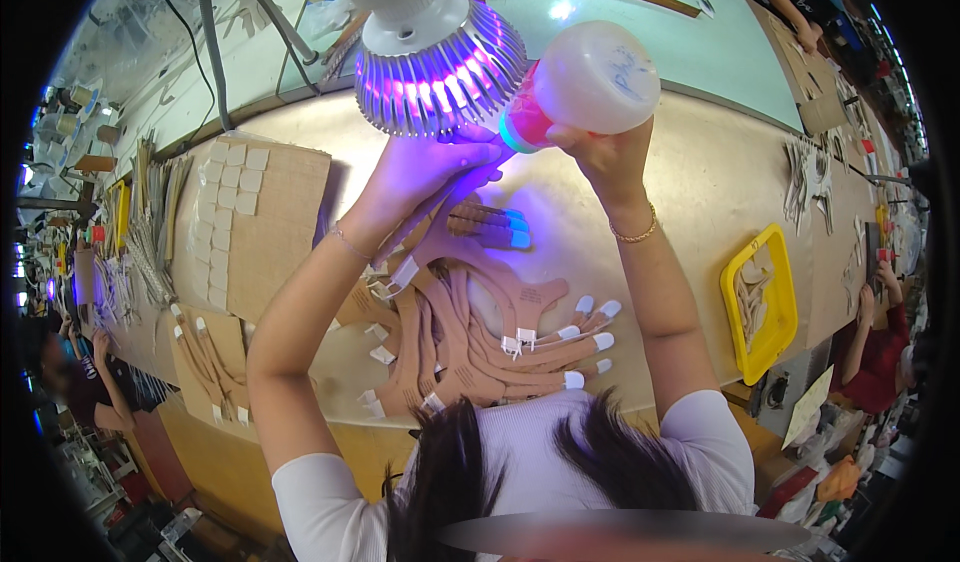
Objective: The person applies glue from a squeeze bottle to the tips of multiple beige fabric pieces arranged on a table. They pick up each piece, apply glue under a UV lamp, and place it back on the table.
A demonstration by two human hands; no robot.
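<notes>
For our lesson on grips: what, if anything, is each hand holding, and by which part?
The right hand holds a whitish bottle near its pink end; the left hand holds a purple-lit strap, exactly where cannot be told.

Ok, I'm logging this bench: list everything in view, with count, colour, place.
Lamp: one, white and silver, top centre
Bottle: one, whitish with red, right of lamp
Table: one, beige, centre
Strap pieces: many, tan with pale ends, centre and left
Basket: one, yellow, right
Cardboard sheet: one, brown, left
Patches: many, cream, on cardboard sheet
Strips: several, grey, far left
People: at least three, dark or red tops, edges
Edge clutter: mixed, uncountable
Left hand: one, purple-lit, holding strap piece under lamp
Right hand: one, bare, gripping bottle
</notes>
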